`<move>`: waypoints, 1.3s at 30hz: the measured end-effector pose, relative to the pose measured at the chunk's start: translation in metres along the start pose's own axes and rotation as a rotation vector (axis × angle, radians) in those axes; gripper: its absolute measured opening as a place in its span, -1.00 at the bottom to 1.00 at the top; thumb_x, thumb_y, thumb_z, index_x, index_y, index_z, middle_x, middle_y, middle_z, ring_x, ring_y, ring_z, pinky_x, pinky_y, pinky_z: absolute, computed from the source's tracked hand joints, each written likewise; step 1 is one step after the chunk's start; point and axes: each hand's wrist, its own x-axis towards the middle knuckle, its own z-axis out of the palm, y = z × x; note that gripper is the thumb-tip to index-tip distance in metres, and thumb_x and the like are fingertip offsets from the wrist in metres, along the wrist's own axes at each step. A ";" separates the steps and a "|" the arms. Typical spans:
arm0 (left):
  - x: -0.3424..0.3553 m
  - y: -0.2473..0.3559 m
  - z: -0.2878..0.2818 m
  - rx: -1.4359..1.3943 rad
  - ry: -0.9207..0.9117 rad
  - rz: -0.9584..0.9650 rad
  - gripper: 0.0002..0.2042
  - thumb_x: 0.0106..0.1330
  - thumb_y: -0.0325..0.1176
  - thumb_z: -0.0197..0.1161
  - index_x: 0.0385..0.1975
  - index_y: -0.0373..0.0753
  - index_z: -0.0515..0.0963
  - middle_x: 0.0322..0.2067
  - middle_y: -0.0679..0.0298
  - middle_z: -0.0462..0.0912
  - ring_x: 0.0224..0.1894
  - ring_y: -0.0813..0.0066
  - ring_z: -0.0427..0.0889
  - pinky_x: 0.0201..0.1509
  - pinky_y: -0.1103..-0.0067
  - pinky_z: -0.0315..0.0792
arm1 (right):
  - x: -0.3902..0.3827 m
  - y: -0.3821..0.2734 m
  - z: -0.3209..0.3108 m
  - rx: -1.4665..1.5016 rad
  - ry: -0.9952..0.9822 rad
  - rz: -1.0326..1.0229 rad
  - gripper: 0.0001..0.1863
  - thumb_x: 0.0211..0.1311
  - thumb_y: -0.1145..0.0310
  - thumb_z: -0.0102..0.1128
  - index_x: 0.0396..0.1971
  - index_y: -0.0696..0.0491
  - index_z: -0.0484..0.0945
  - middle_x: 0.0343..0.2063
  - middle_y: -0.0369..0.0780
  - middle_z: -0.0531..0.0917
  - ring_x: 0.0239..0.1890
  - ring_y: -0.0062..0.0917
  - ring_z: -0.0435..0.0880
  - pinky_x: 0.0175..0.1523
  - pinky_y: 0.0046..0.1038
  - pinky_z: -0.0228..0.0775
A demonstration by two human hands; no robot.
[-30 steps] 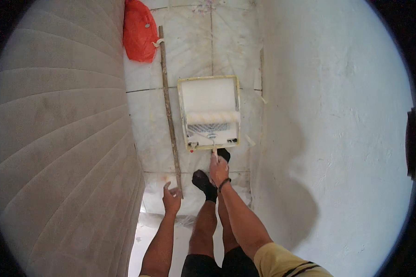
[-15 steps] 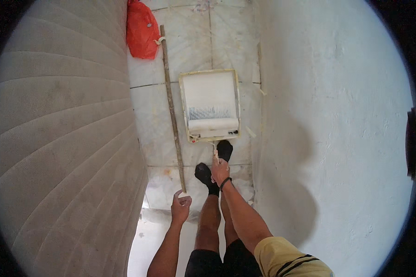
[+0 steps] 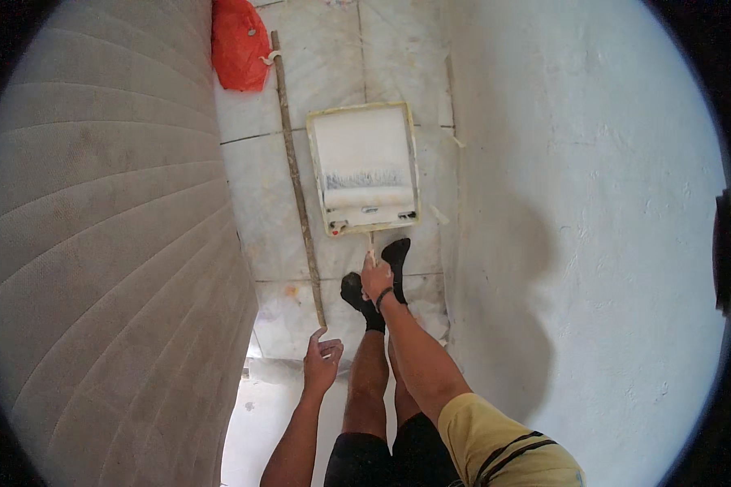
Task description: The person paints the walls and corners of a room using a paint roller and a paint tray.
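Observation:
My right hand (image 3: 376, 278) grips the pale handle of a paint roller (image 3: 365, 196); the roller's white sleeve lies in the lower part of a paint tray (image 3: 311, 138) coated with white paint, its rim yellowish. My left hand (image 3: 322, 361) is open, fingers bent but apart, just below the near end of a long wooden stick (image 3: 292, 162) lying along the tray's left. A pale strip (image 3: 270, 58) is attached near the stick's far end. My two feet in black socks are on the floor below the tray.
A grey quilted, padded upright surface (image 3: 105, 260) fills the left side, with a red plastic bag (image 3: 237, 49) beside it at the far left of the tiled floor (image 3: 402, 65), which appears covered in clear sheeting. A white wall (image 3: 617, 243) runs along the right.
The roller moved down the tray toward me over the last second. The tray and floor sit slightly higher in the picture. My left hand now appears a little lower and further right.

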 end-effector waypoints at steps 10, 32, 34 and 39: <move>-0.006 0.016 0.026 -0.042 -0.097 -0.009 -0.52 0.19 -0.42 0.23 0.11 -0.24 0.24 -0.23 0.13 0.61 -0.19 0.40 0.58 -0.05 0.51 0.44 | 0.034 -0.005 -0.035 -0.024 0.195 -0.243 -0.54 0.26 0.06 -0.08 -0.37 0.23 0.50 -0.59 -0.02 0.60 -0.60 -0.23 0.62 -0.39 -0.28 0.51; -0.005 0.011 0.030 -0.038 -0.126 -0.060 -0.51 0.21 -0.41 0.23 0.12 -0.25 0.22 -0.21 0.12 0.59 -0.17 0.43 0.57 -0.05 0.49 0.46 | 0.037 0.002 -0.048 -0.219 0.372 -0.432 -0.52 0.25 0.06 -0.09 -0.41 0.27 0.48 -0.45 0.08 0.59 -0.38 -0.10 0.61 -0.26 -0.20 0.44; -0.001 0.004 0.029 -0.083 -0.109 -0.008 -0.50 0.18 -0.41 0.25 0.11 -0.22 0.25 -0.22 0.12 0.60 -0.18 0.38 0.59 -0.07 0.49 0.46 | 0.051 -0.016 -0.046 -0.216 0.352 -0.422 -0.51 0.25 0.05 -0.09 -0.39 0.28 0.48 -0.40 0.09 0.59 -0.31 -0.06 0.59 -0.19 -0.17 0.42; 0.006 0.012 0.027 -0.013 -0.097 0.011 -0.51 0.18 -0.42 0.24 0.11 -0.22 0.25 -0.23 0.12 0.61 -0.19 0.38 0.59 -0.06 0.50 0.46 | 0.074 -0.007 -0.043 -0.079 0.373 -0.387 -0.50 0.27 0.05 -0.11 -0.50 0.27 0.47 -0.76 -0.05 0.51 -0.70 -0.29 0.58 -0.53 -0.30 0.42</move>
